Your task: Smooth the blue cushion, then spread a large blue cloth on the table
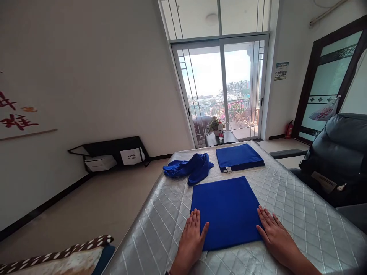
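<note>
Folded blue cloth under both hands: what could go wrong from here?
The folded blue cloth lies on a shiny quilted silver table cover, so it might slide as the left hand and right hand press its edges. The crumpled blue cloth nearby could get dragged along.

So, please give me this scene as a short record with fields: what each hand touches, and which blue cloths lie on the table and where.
left hand: left hand flat, fingers on the left edge of the near folded cloth
right hand: right hand flat at that cloth's right edge
far cloth: folded stack, beyond the near one, apart from it
loose cloth: crumpled cloth, left of the stack, unfolded
surface: quilted silver table cover
behind table: bottle and potted plant near the glass door
</note>
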